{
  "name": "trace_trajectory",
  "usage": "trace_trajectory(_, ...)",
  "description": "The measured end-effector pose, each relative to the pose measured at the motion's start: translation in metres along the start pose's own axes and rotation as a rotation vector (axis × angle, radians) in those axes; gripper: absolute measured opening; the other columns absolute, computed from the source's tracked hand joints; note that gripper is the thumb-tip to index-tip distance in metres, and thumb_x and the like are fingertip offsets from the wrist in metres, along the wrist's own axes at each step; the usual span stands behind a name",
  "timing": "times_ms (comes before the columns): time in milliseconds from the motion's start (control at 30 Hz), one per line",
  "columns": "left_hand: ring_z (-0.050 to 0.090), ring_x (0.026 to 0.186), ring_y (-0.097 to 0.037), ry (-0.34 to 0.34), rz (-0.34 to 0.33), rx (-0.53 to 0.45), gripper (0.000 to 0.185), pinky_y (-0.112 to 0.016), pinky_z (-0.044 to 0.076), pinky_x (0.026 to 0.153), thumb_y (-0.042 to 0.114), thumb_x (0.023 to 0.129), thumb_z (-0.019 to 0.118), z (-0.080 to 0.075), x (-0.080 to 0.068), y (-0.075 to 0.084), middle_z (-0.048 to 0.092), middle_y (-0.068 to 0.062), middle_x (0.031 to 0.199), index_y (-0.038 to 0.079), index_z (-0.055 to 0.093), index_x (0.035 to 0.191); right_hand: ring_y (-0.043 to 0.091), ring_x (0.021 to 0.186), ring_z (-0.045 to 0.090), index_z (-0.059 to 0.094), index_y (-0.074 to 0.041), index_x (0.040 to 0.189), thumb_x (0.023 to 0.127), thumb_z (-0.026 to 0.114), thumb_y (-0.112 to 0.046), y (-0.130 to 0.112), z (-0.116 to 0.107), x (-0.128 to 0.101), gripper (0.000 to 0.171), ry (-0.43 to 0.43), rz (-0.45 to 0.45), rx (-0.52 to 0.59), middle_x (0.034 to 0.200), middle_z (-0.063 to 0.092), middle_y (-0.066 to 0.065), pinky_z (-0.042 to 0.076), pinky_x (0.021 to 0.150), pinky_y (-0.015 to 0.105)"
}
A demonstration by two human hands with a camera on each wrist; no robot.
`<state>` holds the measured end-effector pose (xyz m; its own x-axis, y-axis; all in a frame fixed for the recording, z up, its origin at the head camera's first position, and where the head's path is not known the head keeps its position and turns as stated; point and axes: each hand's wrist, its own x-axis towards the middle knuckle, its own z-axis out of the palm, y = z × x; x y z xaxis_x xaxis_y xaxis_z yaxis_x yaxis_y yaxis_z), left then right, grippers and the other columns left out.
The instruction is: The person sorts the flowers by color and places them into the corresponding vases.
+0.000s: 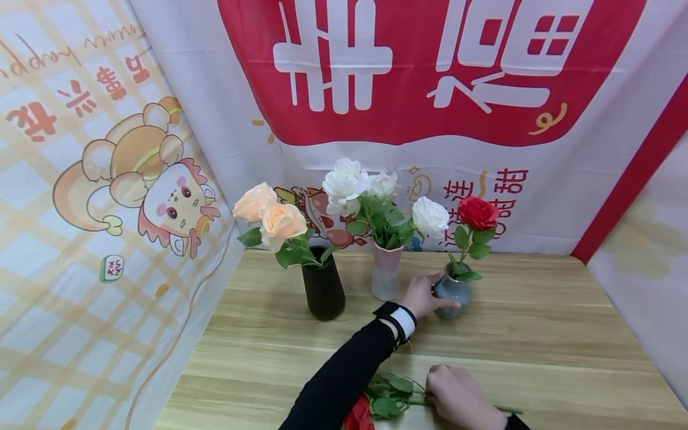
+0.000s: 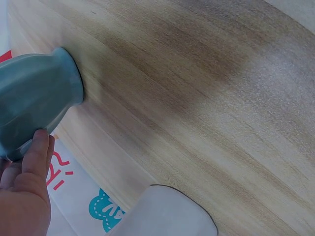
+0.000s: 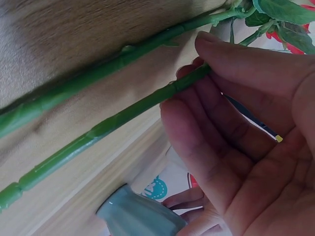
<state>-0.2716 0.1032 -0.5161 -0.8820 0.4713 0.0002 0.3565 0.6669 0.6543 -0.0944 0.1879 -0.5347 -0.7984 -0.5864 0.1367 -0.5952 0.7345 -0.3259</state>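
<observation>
My left hand (image 1: 430, 295) grips a small grey-blue vase (image 1: 455, 294) standing on the wooden table (image 1: 537, 334); a red rose (image 1: 478, 212) stands in it. In the left wrist view a finger (image 2: 37, 152) lies against the vase (image 2: 34, 96). At the table's near edge my right hand (image 1: 443, 388) pinches the green stem (image 3: 123, 115) of a red rose (image 1: 359, 415) lying flat. A second stem (image 3: 98, 71) lies beside it, untouched.
A black vase (image 1: 322, 286) with peach roses (image 1: 271, 218) and a pink vase (image 1: 386, 272) with white roses (image 1: 355, 182) stand left of the grey one. Printed banners (image 1: 419, 89) wall in the back and both sides.
</observation>
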Motion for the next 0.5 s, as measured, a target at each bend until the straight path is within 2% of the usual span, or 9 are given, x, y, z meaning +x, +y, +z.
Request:
trace_trajectory(233,0.052,0.122,-0.013,-0.009,0.0,-0.003,0.085,-0.024,0.041,0.097,0.059,0.074,0.078,0.0,-0.001,0.0,0.057,0.004,0.135,0.023,0.049,0.146,0.001,0.056,0.046,0.061,-0.019,0.059,0.072,0.08,-0.002,-0.001,-0.007,-0.003,0.029,-0.022,0.043,0.043,0.063,0.048,-0.014,0.039,0.046,0.026)
trace_trajectory(500,0.055,0.119,-0.01,0.0,0.017,0.005,0.086,-0.022,0.042,0.095,0.059,0.073,0.078,0.001,0.001,-0.002,0.059,0.003,0.133,0.022,0.05,0.145,0.0,0.053,0.041,0.052,-0.024,0.055,0.073,0.077,-0.005,0.005,-0.019,-0.007,0.037,-0.028,0.111,0.072,0.061,0.044,-0.015,0.035,0.046,0.026)
